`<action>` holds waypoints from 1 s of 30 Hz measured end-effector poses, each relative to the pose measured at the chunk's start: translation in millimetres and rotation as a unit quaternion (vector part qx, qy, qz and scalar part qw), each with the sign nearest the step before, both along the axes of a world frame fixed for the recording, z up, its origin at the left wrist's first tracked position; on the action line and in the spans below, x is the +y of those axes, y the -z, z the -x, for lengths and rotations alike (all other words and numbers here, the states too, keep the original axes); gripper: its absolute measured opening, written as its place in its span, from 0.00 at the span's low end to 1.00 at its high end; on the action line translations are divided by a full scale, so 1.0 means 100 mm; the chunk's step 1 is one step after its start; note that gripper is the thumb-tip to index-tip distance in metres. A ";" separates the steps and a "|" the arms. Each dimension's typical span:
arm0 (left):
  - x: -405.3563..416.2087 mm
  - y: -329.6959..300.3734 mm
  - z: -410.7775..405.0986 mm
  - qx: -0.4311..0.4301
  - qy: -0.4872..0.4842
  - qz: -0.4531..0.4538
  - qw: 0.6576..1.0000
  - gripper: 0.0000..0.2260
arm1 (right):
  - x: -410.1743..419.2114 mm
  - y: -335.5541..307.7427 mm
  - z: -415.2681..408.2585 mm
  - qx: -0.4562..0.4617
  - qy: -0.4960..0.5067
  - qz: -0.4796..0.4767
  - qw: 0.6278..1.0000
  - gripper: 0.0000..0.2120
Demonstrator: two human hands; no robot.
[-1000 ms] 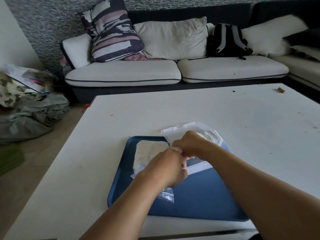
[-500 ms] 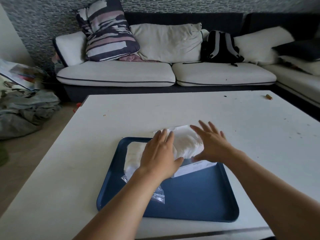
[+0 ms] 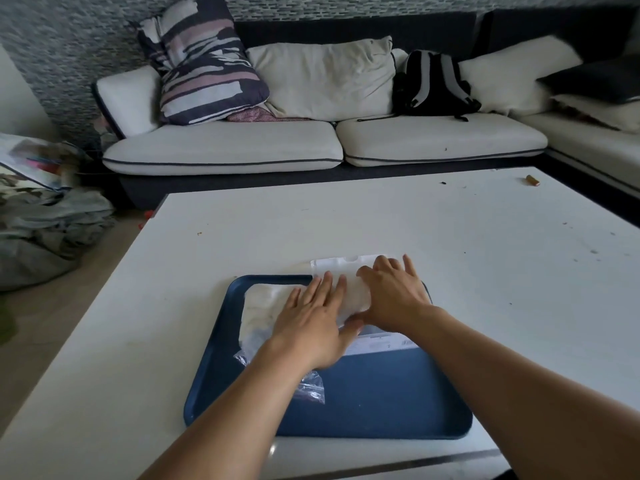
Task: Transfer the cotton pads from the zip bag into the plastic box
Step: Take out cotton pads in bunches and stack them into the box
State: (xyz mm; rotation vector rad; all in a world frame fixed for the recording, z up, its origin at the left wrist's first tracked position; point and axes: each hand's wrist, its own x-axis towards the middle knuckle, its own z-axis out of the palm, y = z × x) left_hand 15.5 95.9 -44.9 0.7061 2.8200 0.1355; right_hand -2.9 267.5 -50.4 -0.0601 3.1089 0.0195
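Closest to me, a crumpled clear zip bag [image 3: 311, 388] lies on the blue tray [image 3: 363, 407], its end poking out from under the left forearm. It looks flat and mostly empty, though the arm hides much of it.

Just beyond, both hands lie flat, fingers straight and a little spread, gripping nothing. The left hand [image 3: 313, 323] presses on the white pile of pads [image 3: 263, 311] at the tray's far left, and the right hand [image 3: 393, 296] rests on the white plastic box [image 3: 346, 268], whose far edge overhangs the tray's back rim onto the table [image 3: 485, 271]. A pale flap, perhaps the box's lid, shows under the right wrist.

My guess is the transfer is largely done and the hands are patting the pads down. I cannot tell whether the left-hand pads sit inside the box or beside it, so tucking in and closing may remain.

Farther off, a sofa [image 3: 311, 147] carries cushions and a backpack [image 3: 433, 84].
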 end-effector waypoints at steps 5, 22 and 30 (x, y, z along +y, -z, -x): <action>0.01 0.02 0.02 -0.001 0.017 0.007 1.000 0.33 | -0.09 0.05 0.03 0.018 -0.009 0.000 1.000 0.35; 0.26 0.04 0.27 -0.006 0.004 -0.019 1.000 0.44 | 0.34 0.02 -0.08 -0.058 -0.057 0.126 0.989 0.47; 0.30 0.25 0.33 0.112 -0.004 0.025 0.993 0.28 | 0.28 0.06 -0.06 -0.023 -0.040 0.059 0.997 0.33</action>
